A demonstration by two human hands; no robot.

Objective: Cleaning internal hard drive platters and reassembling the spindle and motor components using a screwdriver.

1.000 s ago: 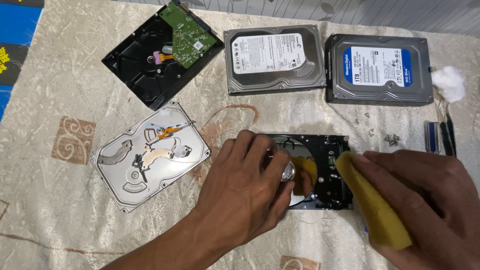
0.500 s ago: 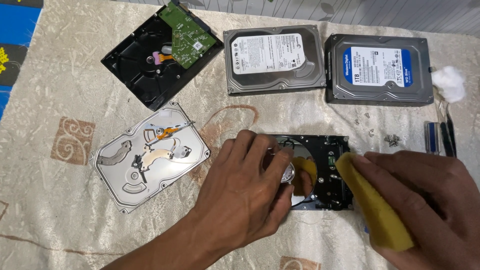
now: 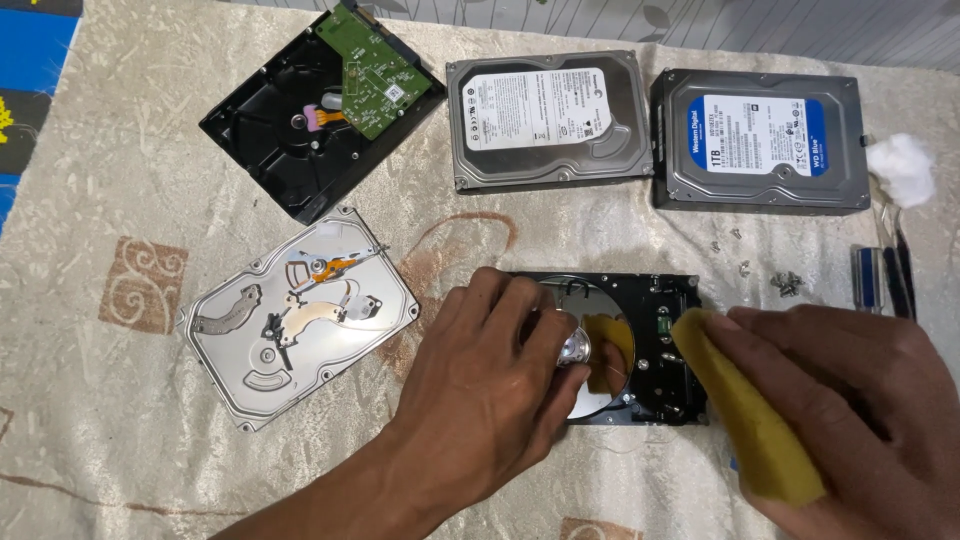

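Observation:
An opened black hard drive lies in front of me with its shiny platter showing. My left hand rests over the drive's left side, fingertips on the silver spindle hub at the platter's centre. My right hand grips a yellow sponge, pressed against the drive's right edge. The sponge's reflection shows on the platter.
A silver drive lid with metal parts lies left. At the back are a black drive with a green circuit board, a grey drive and a blue-labelled drive. Loose screws, screwdrivers and a cotton wad sit right, all on a beige patterned cloth.

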